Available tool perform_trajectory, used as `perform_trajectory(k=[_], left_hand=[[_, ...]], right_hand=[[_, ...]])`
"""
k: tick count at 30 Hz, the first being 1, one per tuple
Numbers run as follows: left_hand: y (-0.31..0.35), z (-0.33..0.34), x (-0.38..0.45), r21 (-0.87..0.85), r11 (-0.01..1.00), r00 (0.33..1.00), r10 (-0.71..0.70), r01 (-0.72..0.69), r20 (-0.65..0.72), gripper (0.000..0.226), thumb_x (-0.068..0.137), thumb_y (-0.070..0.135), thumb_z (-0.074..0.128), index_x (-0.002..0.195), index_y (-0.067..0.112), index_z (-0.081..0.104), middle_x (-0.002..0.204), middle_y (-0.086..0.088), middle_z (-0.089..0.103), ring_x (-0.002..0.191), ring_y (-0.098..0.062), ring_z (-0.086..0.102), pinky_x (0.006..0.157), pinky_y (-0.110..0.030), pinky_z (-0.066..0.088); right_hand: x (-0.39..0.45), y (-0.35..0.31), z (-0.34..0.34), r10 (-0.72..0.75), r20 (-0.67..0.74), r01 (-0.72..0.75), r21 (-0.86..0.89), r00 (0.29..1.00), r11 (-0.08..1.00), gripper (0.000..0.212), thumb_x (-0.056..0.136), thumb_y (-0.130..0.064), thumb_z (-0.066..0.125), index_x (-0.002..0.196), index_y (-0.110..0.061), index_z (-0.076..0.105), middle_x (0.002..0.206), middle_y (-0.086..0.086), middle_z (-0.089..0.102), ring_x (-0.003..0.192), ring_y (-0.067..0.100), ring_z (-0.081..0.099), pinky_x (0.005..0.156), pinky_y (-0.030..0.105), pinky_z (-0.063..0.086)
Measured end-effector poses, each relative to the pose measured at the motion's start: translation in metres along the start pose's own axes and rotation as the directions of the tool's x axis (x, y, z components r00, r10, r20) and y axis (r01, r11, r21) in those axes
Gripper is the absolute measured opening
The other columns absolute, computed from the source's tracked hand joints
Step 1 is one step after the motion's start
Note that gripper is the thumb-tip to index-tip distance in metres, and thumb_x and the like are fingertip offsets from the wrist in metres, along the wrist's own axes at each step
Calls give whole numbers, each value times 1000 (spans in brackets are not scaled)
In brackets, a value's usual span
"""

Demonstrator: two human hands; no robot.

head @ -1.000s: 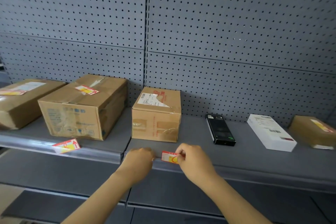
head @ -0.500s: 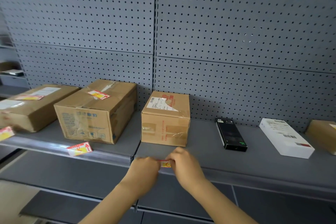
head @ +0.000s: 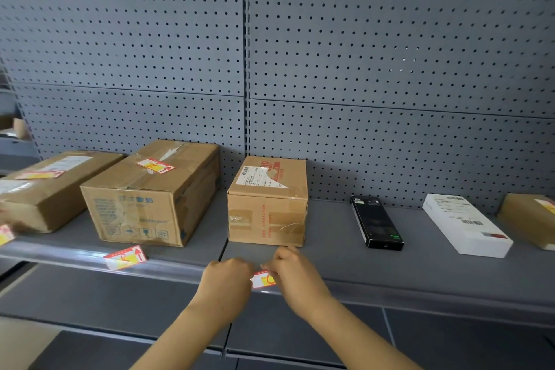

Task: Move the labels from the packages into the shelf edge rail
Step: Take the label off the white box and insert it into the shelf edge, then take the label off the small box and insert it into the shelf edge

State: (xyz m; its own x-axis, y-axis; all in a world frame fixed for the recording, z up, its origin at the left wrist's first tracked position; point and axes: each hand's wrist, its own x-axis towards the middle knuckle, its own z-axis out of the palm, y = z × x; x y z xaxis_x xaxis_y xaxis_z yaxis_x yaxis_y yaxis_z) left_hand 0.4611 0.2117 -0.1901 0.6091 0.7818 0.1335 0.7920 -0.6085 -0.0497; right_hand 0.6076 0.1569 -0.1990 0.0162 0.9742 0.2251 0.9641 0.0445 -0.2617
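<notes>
Your hands cover both ends of the red-and-yellow label (head: 262, 279) at the shelf edge rail (head: 420, 294), so only its middle strip shows and its print is unreadable; whether its lower edge sits inside the rail channel cannot be told. At the far left edge of view another label (head: 5, 234) is cut off and blurred. At the far right a brown package (head: 531, 219) is cropped by the frame. Your left hand (head: 226, 282) pinches the left end of the label, your right hand (head: 295, 275) pinches its right end, fingertips curled over the rail. The label lies between the two hands, on the near edge of the shelf, directly in front of the small carton (head: 267, 210). A second label (head: 125, 258) sits tilted on the rail to the left, well apart from your hands, in front of the large carton (head: 150, 201). That carton carries a label (head: 155, 166) on its top. The left carton (head: 51, 186) also bears one (head: 40, 175). A black box (head: 377, 222) and a white box (head: 465, 224) lie flat to the right.
</notes>
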Motion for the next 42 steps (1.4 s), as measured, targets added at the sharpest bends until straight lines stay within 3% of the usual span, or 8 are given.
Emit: perform_trajectory(k=[3,5,12,19,26,32,37,42], left_hand=[[-1,-2,0,2,1000,1000,-9,9,10,23,90,11,46,99,22,63,103,1,68,91,-20,66,76,-26,46],[0,-6,0,9,1000,1000,-6,6,16,21,91,13,46,100,22,63,104,1,67,91,-20,66,73,-25,43],[23,-27,18,67,997,997,38,-34,-62,26,89,9,47,109,20,58,109,0,66,96,-20,63,83,-28,46],[75,-56,46,-43,990,978,125,-134,-170,27,94,25,47,119,24,55,121,1,61,111,-22,57,92,-33,46],[173,-71,72,-66,945,933,301,-319,-197,24,91,23,48,112,16,58,115,-4,62,108,-27,58,88,-34,45],[277,-80,95,-69,902,890,402,-425,-217,23,91,25,50,111,17,58,114,-3,62,105,-25,59,86,-35,46],[368,-92,118,-105,868,856,446,-485,-260,35,92,28,49,126,25,53,123,2,61,107,-19,60,87,-32,48],[434,-90,142,-121,847,841,478,-518,-253,28,93,33,48,120,27,55,122,4,60,108,-19,59,85,-32,49]], right_hand=[[-1,5,1,-28,-60,28,3,998,1000,49,90,-2,55,136,-17,48,124,6,54,121,21,41,93,34,44],[-4,7,-2,-25,-120,30,39,992,999,45,92,-10,55,136,-17,47,129,4,53,123,21,41,97,32,41],[-17,18,-25,27,-267,-17,38,963,999,31,93,-16,54,123,-16,57,126,-1,53,118,18,43,97,28,38],[-46,54,-65,149,-383,-141,49,912,989,23,89,-12,54,111,-15,63,116,0,56,111,18,46,96,28,40],[-100,119,-111,318,-402,-310,89,859,947,25,89,-12,54,112,-20,62,116,-1,59,111,16,45,93,24,38],[-156,202,-156,428,-367,-446,38,826,894,26,88,-15,54,114,-19,60,121,2,57,116,20,42,95,32,41],[-201,274,-198,444,-387,-477,12,808,879,26,89,-14,54,113,-18,62,121,3,57,114,22,44,94,31,40],[-227,332,-224,479,-432,-514,42,764,857,20,94,-20,51,109,-18,63,115,2,59,113,19,44,95,33,43]])
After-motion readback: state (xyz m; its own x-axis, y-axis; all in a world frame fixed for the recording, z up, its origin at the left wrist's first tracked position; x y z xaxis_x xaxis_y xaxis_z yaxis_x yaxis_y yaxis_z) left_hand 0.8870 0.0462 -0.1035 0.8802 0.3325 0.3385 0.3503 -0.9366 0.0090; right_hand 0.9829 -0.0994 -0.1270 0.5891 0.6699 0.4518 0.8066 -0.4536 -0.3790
